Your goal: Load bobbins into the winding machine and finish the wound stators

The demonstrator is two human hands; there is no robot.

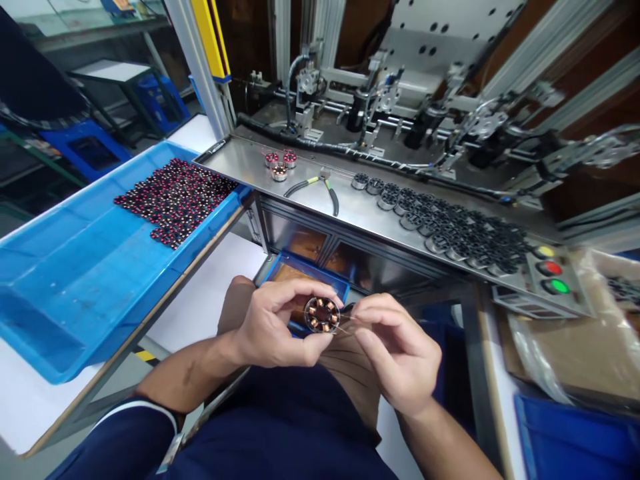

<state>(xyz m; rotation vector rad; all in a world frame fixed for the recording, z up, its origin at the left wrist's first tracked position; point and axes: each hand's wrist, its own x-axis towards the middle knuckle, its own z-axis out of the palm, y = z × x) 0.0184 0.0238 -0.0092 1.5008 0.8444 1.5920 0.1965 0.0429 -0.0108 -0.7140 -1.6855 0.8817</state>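
My left hand holds a small round wound stator with copper coils, gripping it by the rim between thumb and fingers. My right hand sits just to its right, fingers pinched on a thin copper wire end coming off the stator. Both hands hover over my lap, in front of the steel bench.
A large blue tray at left holds several wound stators. The steel bench top carries three wound stators, pliers, many bare black stator cores and a button panel. A winding machine stands behind.
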